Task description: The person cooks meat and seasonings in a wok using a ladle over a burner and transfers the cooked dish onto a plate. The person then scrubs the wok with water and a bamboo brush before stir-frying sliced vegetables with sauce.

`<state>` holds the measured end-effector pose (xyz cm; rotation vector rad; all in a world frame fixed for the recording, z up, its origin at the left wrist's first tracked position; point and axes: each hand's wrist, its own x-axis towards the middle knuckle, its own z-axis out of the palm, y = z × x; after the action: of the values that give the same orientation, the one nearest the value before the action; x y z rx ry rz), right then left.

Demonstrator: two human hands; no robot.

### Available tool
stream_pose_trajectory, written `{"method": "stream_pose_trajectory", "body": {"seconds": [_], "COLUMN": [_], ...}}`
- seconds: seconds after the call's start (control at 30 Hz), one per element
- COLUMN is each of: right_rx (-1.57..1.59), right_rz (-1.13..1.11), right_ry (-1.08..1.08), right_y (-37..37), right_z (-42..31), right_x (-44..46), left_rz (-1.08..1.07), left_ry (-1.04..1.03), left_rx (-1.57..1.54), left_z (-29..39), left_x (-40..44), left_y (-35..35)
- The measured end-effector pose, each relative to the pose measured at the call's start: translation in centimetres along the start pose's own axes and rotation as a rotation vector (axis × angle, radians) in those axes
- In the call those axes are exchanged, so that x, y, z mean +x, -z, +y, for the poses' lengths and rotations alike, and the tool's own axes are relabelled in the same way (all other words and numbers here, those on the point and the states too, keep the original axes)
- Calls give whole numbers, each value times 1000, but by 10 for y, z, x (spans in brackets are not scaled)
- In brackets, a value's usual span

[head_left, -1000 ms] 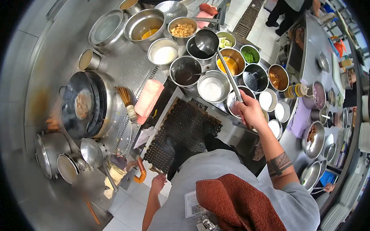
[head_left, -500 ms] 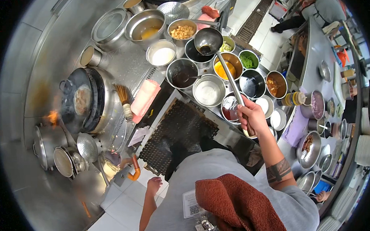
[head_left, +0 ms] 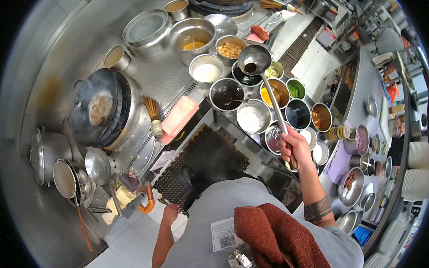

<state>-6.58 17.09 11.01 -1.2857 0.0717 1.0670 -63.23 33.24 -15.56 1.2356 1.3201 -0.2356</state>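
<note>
My right hand (head_left: 296, 147) is wrapped round the wooden end of a long-handled metal ladle (head_left: 275, 101). The ladle's bowl, with a little dark liquid in it, is over the cluster of seasoning pots. Beneath it is a pot of black liquid (head_left: 241, 80), and beside that an orange-yellow one (head_left: 268, 98). Under the handle are a pot of white powder (head_left: 252, 117) and a pot of dark red sauce (head_left: 273, 137). My left hand (head_left: 171, 213) hangs low by my side, fingers loosely curled, with nothing visible in it. A smoking wok (head_left: 84, 126) with pale food sits on the left burner.
A bamboo brush (head_left: 152, 115) and a folded pink cloth (head_left: 180, 117) lie between wok and pots. An orange curved pipe (head_left: 148, 205) juts near my left hand. A perforated black mat (head_left: 201, 158) covers the floor. At right, a counter carries bowls and stacked plates (head_left: 417, 183).
My view has shifted, so the stove and pots appear displaced. My right hand still grips the ladle over the pots. More smoke rises from the wok, and the flame beside it no longer shows.
</note>
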Motion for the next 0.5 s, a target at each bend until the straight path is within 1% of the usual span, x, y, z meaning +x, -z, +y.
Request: {"method": "stream_pose_trajectory", "body": {"seconds": [0.07, 0.17, 0.2, 0.23, 0.27, 0.3, 0.33, 0.37, 0.4, 0.43, 0.5], "right_rx": [9, 35, 34, 22, 9, -14, -37, -43, -54, -75, -113], "right_rz": [-17, -41, -68, -96, -125, -130, -126, -106, -118, -155, -238], "right_ry": [6, -18, -26, -24, -23, -30, -31, -49, -71, -85, -122], "right_y": [-14, -42, -52, -66, -81, -98, -114, -131, -153, -177, -223], "right_z": [1, 2, 4, 6, 9, 14, 18, 23, 26, 30, 38], "right_x": [-4, -17, -20, -22, -25, -27, -28, -28, -28, -29, -24], "left_rz": [71, 62, 46, -14, -82, -135, -168, -47, -20, 20, 70], "left_ry": [143, 173, 129, 24, -128, -304, -449, -641, -629, -588, -549], "left_rx": [-70, -115, -124, -59, 54, 260, 408, 1266, 1241, 1054, 849], "left_z": [16, -6, -27, -46, -65, -80, -79, -76, -90, -106, -130], "left_x": [-9, 1, 7, 16, 26, 33, 33, 32, 35, 42, 49], "left_y": [6, 24, 31, 39, 47, 54, 61, 66, 69, 72, 76]}}
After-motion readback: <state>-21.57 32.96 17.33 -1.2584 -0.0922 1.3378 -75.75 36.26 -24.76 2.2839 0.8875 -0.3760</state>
